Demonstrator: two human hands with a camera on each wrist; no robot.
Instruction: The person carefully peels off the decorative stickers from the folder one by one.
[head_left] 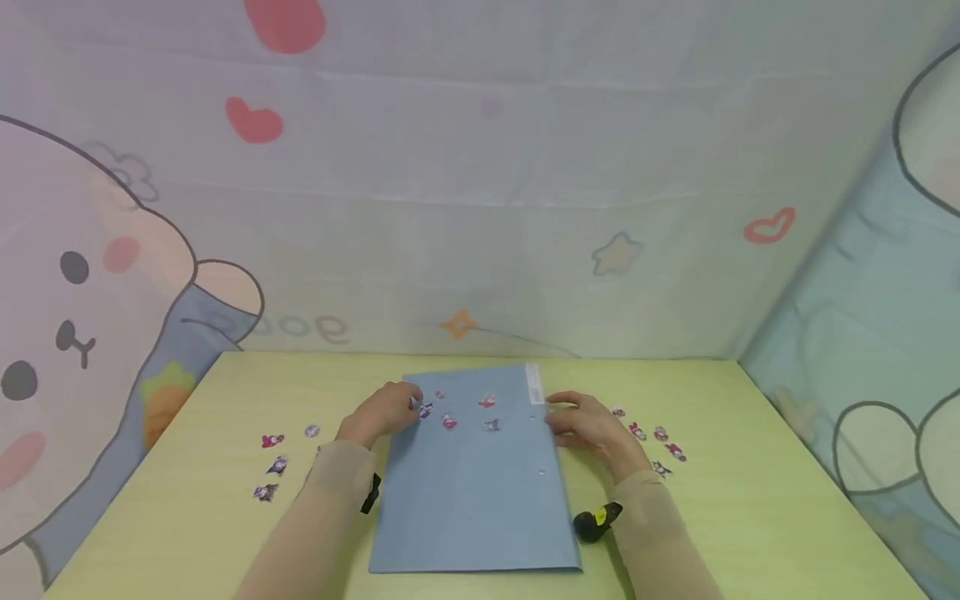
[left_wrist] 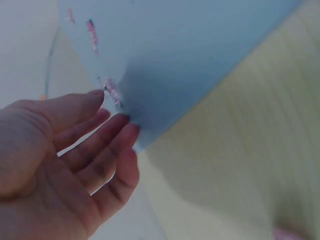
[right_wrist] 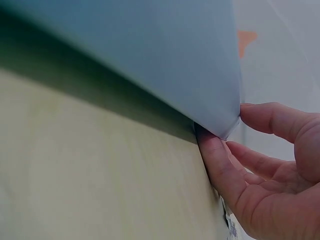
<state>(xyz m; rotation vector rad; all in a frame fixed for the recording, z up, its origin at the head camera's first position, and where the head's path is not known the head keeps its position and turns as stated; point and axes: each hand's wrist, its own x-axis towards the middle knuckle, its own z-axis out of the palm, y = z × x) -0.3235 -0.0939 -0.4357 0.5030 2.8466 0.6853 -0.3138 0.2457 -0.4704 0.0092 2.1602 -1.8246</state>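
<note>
A light blue folder (head_left: 472, 500) lies on the table, with several small character stickers on its upper part. My left hand (head_left: 388, 410) is at its upper left edge, fingers loosely bent. In the left wrist view, the thumb tip (left_wrist: 97, 95) is right at a purple-white sticker (left_wrist: 111, 91), and the fingertips (left_wrist: 125, 119) are at the folder's corner. My right hand (head_left: 588, 423) is at the upper right edge. There, a finger (right_wrist: 215, 155) reaches under the folder's corner (right_wrist: 220, 122) while the thumb (right_wrist: 265, 115) meets its edge. That side stands slightly off the table.
Loose stickers (head_left: 276, 465) lie left of the folder on the pale yellow table (head_left: 750, 517), and more stickers (head_left: 675, 452) lie to the right. A white label (head_left: 534, 383) marks the folder's top right. A printed cloth (head_left: 480, 208) hangs behind.
</note>
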